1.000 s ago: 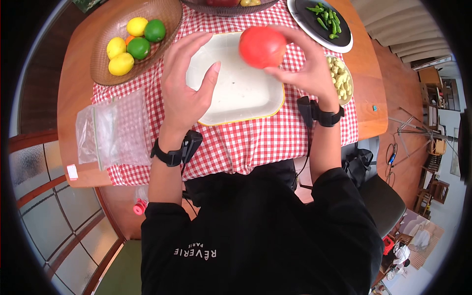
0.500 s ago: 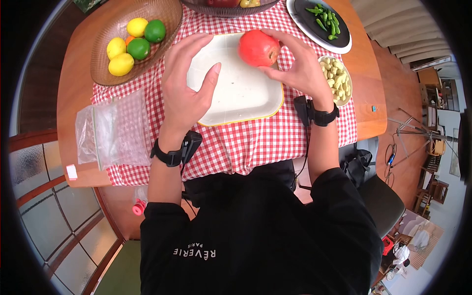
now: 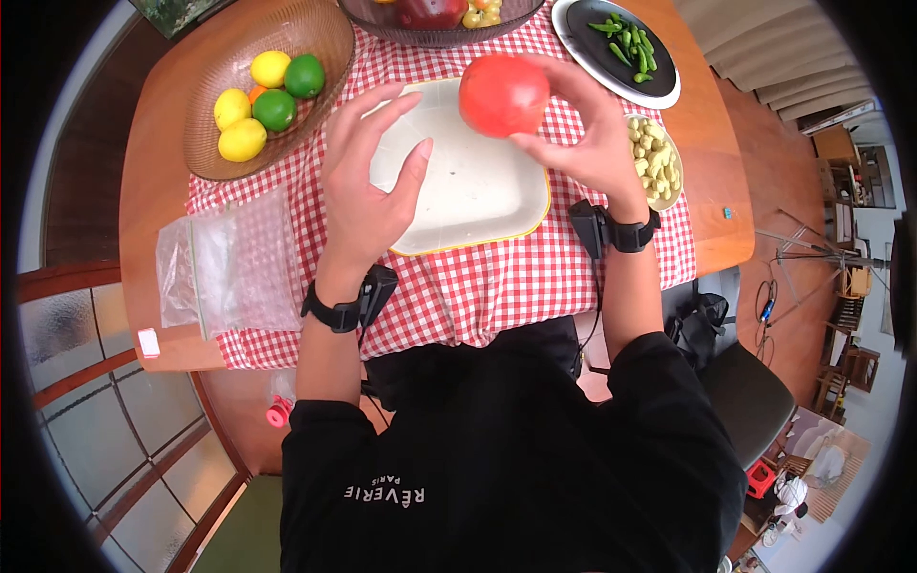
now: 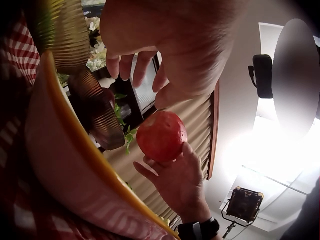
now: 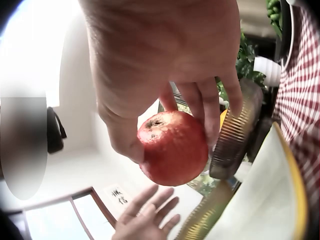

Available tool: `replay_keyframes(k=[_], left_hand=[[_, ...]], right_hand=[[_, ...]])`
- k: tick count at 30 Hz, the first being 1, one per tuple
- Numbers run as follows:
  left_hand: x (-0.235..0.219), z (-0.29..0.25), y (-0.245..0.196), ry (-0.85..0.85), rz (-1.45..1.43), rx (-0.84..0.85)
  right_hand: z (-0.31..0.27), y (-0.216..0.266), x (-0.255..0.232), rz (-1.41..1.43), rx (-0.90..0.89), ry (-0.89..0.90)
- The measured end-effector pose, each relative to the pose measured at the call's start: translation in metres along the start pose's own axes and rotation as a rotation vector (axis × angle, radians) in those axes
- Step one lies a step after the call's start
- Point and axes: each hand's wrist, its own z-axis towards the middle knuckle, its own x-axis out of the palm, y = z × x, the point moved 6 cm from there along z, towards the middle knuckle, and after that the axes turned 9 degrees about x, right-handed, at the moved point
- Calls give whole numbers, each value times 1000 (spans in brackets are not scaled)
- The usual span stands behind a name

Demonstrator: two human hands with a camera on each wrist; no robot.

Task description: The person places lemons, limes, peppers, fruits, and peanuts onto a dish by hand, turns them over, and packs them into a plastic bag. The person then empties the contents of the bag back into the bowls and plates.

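Note:
My right hand point(image 3: 600, 143) holds a red pomegranate point(image 3: 503, 95) between thumb and fingers, above the right part of a white tray point(image 3: 468, 205) with a yellow rim. In the right wrist view the brown, rough end of the pomegranate point(image 5: 172, 150) shows near the thumb. My left hand point(image 3: 368, 196) hovers over the tray's left side with its fingers loosely bent and nothing in them. A gap separates it from the fruit, as the left wrist view also shows, where the pomegranate point(image 4: 162, 136) sits in the other hand's fingertips.
A ribbed brown bowl point(image 3: 205, 158) with lemons and green citrus stands at the back left, another fruit bowl point(image 3: 444, 36) at the back. Green peppers lie on a black-and-white plate point(image 3: 583, 57); a peanut bowl point(image 3: 657, 162) sits near my right wrist. Plastic bags point(image 3: 229, 263) lie at left.
My right hand has turned the pomegranate: its brown end faced the head camera half a second ago and is now out of that view. The left hand stays over the tray's left side.

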Motion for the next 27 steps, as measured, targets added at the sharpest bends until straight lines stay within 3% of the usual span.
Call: replay_keyframes(k=[1, 3, 5, 7, 9, 11, 13, 14, 16, 17, 19, 21, 23, 25, 27], left_hand=[[0, 0, 0, 3, 1, 10], [1, 0, 1, -4, 15, -8], [-3, -1, -2, -33, 7, 53], [-7, 3, -8, -71, 12, 76], [-10, 2, -11, -119, -32, 147], [-14, 6, -16, -156, 6, 195], [-18, 4, -22, -177, 23, 261], [-20, 5, -24, -181, 35, 261], [-22, 8, -31, -191, 55, 282], [-26, 9, -36, -188, 65, 276], [-32, 13, -48, -128, 137, 290], [-44, 6, -60, -122, 198, 259], [-55, -7, -75, -108, 251, 231], [-69, -28, -78, -113, 424, 97], [-80, -56, -70, -104, 503, 8]], right_hand=[[0, 0, 3, -182, 20, 20], [-1, -4, 5, -186, 39, 27], [1, -6, 3, 411, 25, 25], [0, -2, 5, 407, -4, 20], [-1, -1, 12, -271, 7, 47], [-2, -6, 13, -162, 23, 56], [0, -7, 13, 411, 48, 80], [0, -4, 12, 416, 40, 88], [-3, -1, 10, -146, 25, 54], [-3, -2, 9, -137, 23, 61], [-1, -5, 2, 418, 45, 62], [-2, 1, 0, 368, 20, 34], [-3, 4, 4, -232, 56, 52], [-3, 1, 4, -204, 52, 57], [-5, 4, -4, 250, -30, -26]])
